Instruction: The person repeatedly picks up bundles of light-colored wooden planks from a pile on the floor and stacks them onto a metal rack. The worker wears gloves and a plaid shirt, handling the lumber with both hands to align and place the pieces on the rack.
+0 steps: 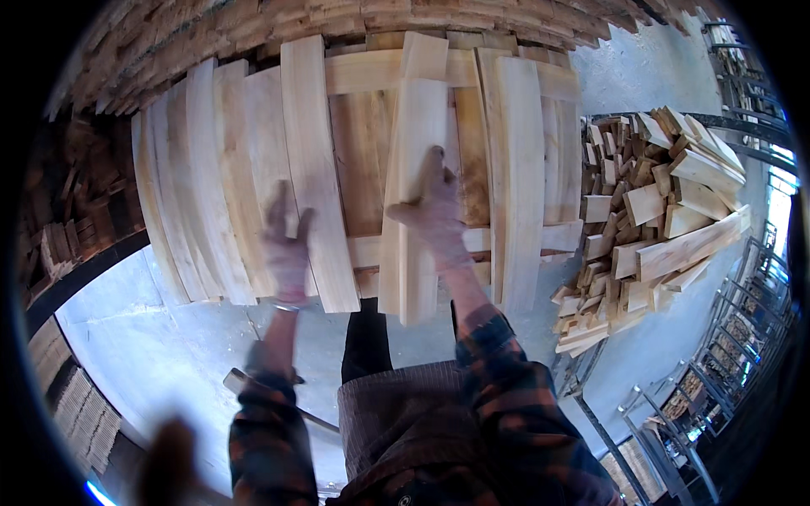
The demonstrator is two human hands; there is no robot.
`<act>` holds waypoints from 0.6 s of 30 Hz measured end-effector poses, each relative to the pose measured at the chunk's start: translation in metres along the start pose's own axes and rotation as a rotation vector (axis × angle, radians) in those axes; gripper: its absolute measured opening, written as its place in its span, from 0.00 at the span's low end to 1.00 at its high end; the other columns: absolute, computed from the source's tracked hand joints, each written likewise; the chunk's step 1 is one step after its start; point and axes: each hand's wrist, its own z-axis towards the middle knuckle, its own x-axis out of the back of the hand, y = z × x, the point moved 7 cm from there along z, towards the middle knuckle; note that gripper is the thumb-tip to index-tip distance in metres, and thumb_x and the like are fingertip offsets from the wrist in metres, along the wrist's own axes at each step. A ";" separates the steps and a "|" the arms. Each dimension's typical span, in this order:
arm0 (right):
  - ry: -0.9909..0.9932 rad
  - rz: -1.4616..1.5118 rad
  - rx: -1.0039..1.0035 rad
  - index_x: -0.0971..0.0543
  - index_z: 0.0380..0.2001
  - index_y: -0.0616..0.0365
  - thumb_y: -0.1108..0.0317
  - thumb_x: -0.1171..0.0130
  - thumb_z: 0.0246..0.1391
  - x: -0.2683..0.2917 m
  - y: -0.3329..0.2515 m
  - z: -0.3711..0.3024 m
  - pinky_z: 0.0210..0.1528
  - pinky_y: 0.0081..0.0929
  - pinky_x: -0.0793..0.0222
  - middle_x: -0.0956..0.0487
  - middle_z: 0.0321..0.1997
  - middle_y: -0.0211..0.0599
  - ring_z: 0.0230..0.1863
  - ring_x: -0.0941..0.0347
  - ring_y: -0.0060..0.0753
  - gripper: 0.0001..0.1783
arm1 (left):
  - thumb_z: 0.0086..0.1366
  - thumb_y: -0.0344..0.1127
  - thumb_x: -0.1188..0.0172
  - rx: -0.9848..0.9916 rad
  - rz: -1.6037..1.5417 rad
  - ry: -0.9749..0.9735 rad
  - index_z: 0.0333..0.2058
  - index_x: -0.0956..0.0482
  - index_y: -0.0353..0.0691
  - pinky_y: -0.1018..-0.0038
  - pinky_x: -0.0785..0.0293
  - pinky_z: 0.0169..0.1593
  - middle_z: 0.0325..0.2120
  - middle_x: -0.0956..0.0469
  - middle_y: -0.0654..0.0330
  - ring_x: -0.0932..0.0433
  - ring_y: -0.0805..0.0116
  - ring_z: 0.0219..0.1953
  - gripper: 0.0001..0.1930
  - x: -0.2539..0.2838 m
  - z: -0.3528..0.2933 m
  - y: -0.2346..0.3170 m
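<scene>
Pale wooden boards lie side by side across a layer of crosswise boards. My left hand (pixel 287 253), a little blurred, is over the boards left of centre, beside a wide board (pixel 314 169); its thumb and fingers are apart. Right of the middle, my right hand (pixel 434 221) rests on or just above a loose board (pixel 419 126) with fingers stretched forward and thumb out to the left. That board overlaps another one beneath it. Between the wide board and the loose one, a gap shows the crosswise board (pixel 363 74) and darker wood below. Another board (pixel 521 177) lies farther right.
At the right, a metal stand carries a jumbled heap of short boards (pixel 641 211). Stacked wood (pixel 337 18) lines the far side, with dark wood pieces (pixel 80 219) at the left. A long-handled tool (pixel 240 381) is low by my left arm. Metal racks (pixel 726 337) stand far right.
</scene>
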 end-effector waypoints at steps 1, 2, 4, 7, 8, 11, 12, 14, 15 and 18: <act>0.023 0.099 0.051 0.50 0.67 0.63 0.61 0.29 0.28 0.008 0.011 -0.001 0.55 0.43 0.35 0.37 0.57 0.59 0.58 0.39 0.56 0.61 | 0.56 0.31 0.34 0.200 -0.270 -0.135 0.58 0.33 0.37 0.70 0.27 0.54 0.57 0.30 0.56 0.26 0.60 0.54 0.31 -0.028 -0.010 0.008; 0.024 0.205 0.128 0.51 0.67 0.62 0.63 0.29 0.28 0.015 0.007 -0.002 0.56 0.44 0.35 0.38 0.59 0.61 0.58 0.39 0.58 0.61 | 0.54 0.38 0.33 0.180 -0.092 -0.158 0.61 0.38 0.39 0.69 0.27 0.52 0.57 0.31 0.55 0.26 0.58 0.53 0.36 -0.048 -0.015 0.011; 0.108 0.251 0.222 0.52 0.67 0.61 0.63 0.28 0.25 0.034 0.006 -0.007 0.58 0.43 0.36 0.39 0.61 0.62 0.60 0.39 0.58 0.64 | 0.50 0.52 0.31 0.114 0.249 -0.222 0.65 0.47 0.41 0.69 0.25 0.48 0.56 0.32 0.53 0.27 0.54 0.53 0.48 -0.103 -0.024 0.020; -0.012 0.223 0.112 0.51 0.68 0.59 0.63 0.28 0.26 0.064 0.031 0.005 0.58 0.41 0.34 0.40 0.61 0.60 0.59 0.37 0.56 0.64 | 0.46 0.55 0.30 0.372 0.520 -0.448 0.66 0.52 0.45 0.64 0.24 0.46 0.52 0.32 0.52 0.26 0.54 0.47 0.54 -0.140 0.008 0.080; 0.008 0.178 0.093 0.51 0.68 0.58 0.63 0.28 0.26 0.067 0.038 0.010 0.57 0.41 0.33 0.39 0.61 0.60 0.59 0.36 0.56 0.63 | 0.45 0.55 0.29 0.482 0.591 -0.532 0.67 0.53 0.46 0.62 0.24 0.46 0.52 0.32 0.52 0.26 0.54 0.46 0.56 -0.146 0.007 0.077; 0.057 0.098 0.071 0.51 0.68 0.55 0.63 0.28 0.27 0.061 0.039 0.019 0.56 0.39 0.32 0.37 0.59 0.59 0.57 0.34 0.55 0.63 | 0.55 0.46 0.37 0.279 0.734 -0.484 0.67 0.58 0.36 0.70 0.26 0.27 0.33 0.30 0.55 0.26 0.66 0.31 0.49 -0.140 0.012 0.064; 0.072 0.083 0.067 0.51 0.69 0.54 0.62 0.28 0.28 0.057 0.047 0.023 0.56 0.38 0.32 0.36 0.58 0.58 0.56 0.34 0.53 0.63 | 0.50 0.37 0.35 0.303 0.667 -0.469 0.66 0.52 0.34 0.70 0.24 0.33 0.37 0.28 0.51 0.25 0.62 0.33 0.48 -0.137 0.014 0.062; 0.044 0.118 0.076 0.48 0.67 0.55 0.63 0.28 0.29 0.050 0.032 0.025 0.54 0.39 0.31 0.35 0.56 0.58 0.54 0.33 0.54 0.59 | 0.46 0.41 0.29 0.063 0.161 -0.168 0.64 0.49 0.33 0.66 0.25 0.45 0.50 0.32 0.49 0.27 0.57 0.46 0.50 -0.101 0.006 0.055; -0.003 0.162 0.074 0.45 0.65 0.56 0.63 0.29 0.30 0.046 0.012 0.022 0.53 0.41 0.31 0.33 0.54 0.59 0.53 0.32 0.55 0.56 | 0.45 0.43 0.27 -0.049 -0.079 -0.020 0.64 0.48 0.33 0.65 0.26 0.51 0.57 0.35 0.47 0.27 0.54 0.52 0.52 -0.070 -0.009 0.046; 0.072 0.055 0.142 0.41 0.60 0.59 0.64 0.32 0.34 0.034 -0.010 0.027 0.48 0.44 0.29 0.31 0.48 0.60 0.48 0.29 0.57 0.48 | 0.44 0.42 0.27 0.400 -0.439 -0.081 0.62 0.44 0.28 0.65 0.28 0.52 0.55 0.33 0.46 0.27 0.54 0.51 0.50 -0.012 -0.022 0.023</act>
